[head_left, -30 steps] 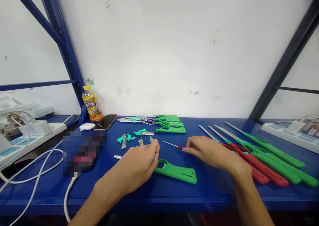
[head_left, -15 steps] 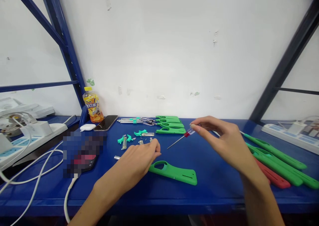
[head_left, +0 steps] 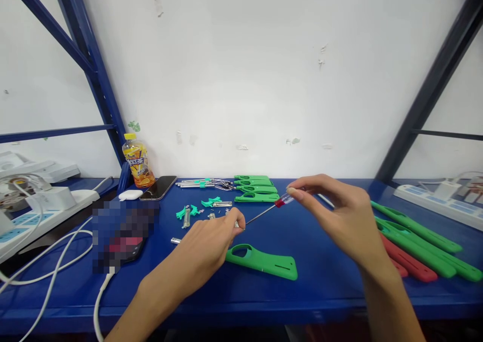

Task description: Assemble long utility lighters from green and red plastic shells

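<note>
My right hand (head_left: 324,206) pinches the clear and red handle of a screwdriver (head_left: 279,202), its shaft slanting down to the left. The tip meets a small silvery part (head_left: 237,225) pinched in the fingertips of my left hand (head_left: 211,236); most of that part is hidden. Below the left fingers lies a green lighter shell (head_left: 264,263), its left end covered by the hand. Behind the left hand sit turquoise plastic pieces (head_left: 211,201), a metal cylinder (head_left: 186,218) and other tiny metal bits. Another cylinder end (head_left: 175,240) shows left of the hand.
At the back are green shell halves (head_left: 256,197) and a row of metal rods (head_left: 202,183). Green lighters (head_left: 418,246) and red ones (head_left: 413,261) lie right. To the left are a bottle (head_left: 139,161), phone (head_left: 160,187), white cables (head_left: 56,266) and power strip (head_left: 49,216).
The screwdriver tip has moved down and left, from free air to the part at my left fingertips. The left hand stays nearly in place; the view has shifted slightly.
</note>
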A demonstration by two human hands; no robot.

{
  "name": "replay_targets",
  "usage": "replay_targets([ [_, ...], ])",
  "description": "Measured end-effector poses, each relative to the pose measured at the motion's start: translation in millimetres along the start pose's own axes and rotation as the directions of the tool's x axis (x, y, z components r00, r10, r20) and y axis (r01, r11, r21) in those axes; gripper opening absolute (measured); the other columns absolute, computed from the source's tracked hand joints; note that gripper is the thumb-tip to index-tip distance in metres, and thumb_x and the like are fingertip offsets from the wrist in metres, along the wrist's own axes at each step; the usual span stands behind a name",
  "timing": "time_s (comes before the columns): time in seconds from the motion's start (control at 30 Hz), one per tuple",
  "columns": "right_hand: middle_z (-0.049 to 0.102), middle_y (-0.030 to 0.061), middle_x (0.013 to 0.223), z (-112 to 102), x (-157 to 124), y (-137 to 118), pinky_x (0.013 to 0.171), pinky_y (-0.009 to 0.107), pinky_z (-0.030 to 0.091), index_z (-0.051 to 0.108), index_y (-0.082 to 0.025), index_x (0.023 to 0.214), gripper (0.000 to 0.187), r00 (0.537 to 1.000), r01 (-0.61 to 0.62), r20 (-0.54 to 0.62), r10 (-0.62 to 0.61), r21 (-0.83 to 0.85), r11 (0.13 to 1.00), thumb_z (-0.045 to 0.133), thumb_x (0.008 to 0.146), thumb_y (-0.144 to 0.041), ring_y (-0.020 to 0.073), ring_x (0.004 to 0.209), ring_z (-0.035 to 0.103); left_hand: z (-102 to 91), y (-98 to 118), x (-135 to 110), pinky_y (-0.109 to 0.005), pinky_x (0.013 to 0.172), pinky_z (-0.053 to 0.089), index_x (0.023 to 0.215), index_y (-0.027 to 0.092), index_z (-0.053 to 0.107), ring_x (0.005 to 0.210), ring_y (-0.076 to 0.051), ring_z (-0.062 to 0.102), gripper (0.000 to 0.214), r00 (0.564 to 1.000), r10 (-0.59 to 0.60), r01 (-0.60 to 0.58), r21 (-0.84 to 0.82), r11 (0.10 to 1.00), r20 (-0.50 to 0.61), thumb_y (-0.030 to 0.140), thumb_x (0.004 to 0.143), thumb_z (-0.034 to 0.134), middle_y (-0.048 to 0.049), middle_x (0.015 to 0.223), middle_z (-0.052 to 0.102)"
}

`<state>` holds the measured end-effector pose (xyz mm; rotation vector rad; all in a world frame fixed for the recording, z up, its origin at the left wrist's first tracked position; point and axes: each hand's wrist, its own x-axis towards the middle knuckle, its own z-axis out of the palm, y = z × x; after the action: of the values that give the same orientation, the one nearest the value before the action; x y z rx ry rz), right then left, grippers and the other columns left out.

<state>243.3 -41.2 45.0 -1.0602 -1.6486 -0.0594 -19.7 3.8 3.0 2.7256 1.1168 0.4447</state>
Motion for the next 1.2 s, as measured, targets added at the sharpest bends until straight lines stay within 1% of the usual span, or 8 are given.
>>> replay_targets([
  [0.17,0.08,-0.0002,0.088,0.6,0.6,-0.7,0.071,0.03,0.058,0.078,-0.027,0.092,0.006,1.0,0.016,-0.003,-0.016,0.01,1.0,0.076,0.095,-0.032,0.0185,0.074,0.073,-9.9,10.3,-0.7,-0.03,0.069,0.034,0.111,0.025,0.047,0.069,-0.02,0.056,0.021,0.999,-0.029,0.029,0.012,1.0,0.021,0.022,0.112,0.026,0.0011,0.082,0.061],
  [0.3,0.081,-0.0006,0.087,2.0,1.7,-2.2,0.068,0.029,0.059,0.078,-0.027,0.091,0.005,0.999,0.036,-0.023,-0.036,0.005,0.999,0.076,0.095,-0.03,0.0179,0.073,0.073,-15.2,15.6,-2.2,-0.031,0.068,0.033,0.111,0.025,0.047,0.07,-0.021,0.056,0.02,0.998,-0.038,0.038,-0.012,0.999,0.043,0.024,0.113,0.027,0.0011,0.083,0.061],
  [0.53,0.081,-0.003,0.086,2.3,1.6,-1.0,0.063,0.025,0.057,0.078,-0.027,0.091,0.004,0.997,0.06,-0.042,-0.06,0.008,0.998,0.077,0.094,-0.027,0.0146,0.07,0.072,-15.7,17.1,-3.6,-0.032,0.07,0.031,0.11,0.026,0.045,0.072,-0.022,0.056,0.017,0.997,-0.047,0.049,-0.023,0.999,0.061,0.024,0.113,0.028,0.0023,0.085,0.061],
  [0.73,0.081,-0.0042,0.088,2.1,1.3,0.5,0.064,0.022,0.057,0.078,-0.028,0.092,0.004,0.998,0.062,-0.03,-0.061,0.024,0.998,0.077,0.095,-0.026,0.0137,0.076,0.074,-18.5,19.5,-3.5,-0.032,0.071,0.031,0.11,0.026,0.044,0.071,-0.022,0.054,0.017,0.995,-0.061,0.061,-0.002,0.998,0.079,0.019,0.11,0.028,0.0023,0.086,0.061],
  [0.93,0.081,-0.004,0.088,0.6,-0.5,0.2,0.065,0.023,0.057,0.078,-0.028,0.092,0.004,0.997,0.08,-0.02,-0.079,0.037,0.996,0.078,0.094,-0.025,0.0142,0.077,0.074,-18.4,19.6,-2.7,-0.032,0.073,0.033,0.109,0.026,0.042,0.071,-0.022,0.054,0.017,0.994,-0.066,0.067,-0.011,0.998,0.088,0.019,0.109,0.027,0.0022,0.085,0.06],
  [1.2,0.079,-0.0029,0.084,1.3,0.5,2.2,0.06,0.025,0.055,0.078,-0.028,0.09,0.004,0.995,0.069,-0.07,-0.068,0.013,0.998,0.079,0.093,-0.029,0.0139,0.069,0.071,-18.6,21.8,-1.6,-0.033,0.071,0.032,0.107,0.026,0.042,0.071,-0.021,0.054,0.016,0.994,-0.074,0.08,-0.073,0.994,0.075,0.024,0.111,0.026,0.0026,0.085,0.062],
])
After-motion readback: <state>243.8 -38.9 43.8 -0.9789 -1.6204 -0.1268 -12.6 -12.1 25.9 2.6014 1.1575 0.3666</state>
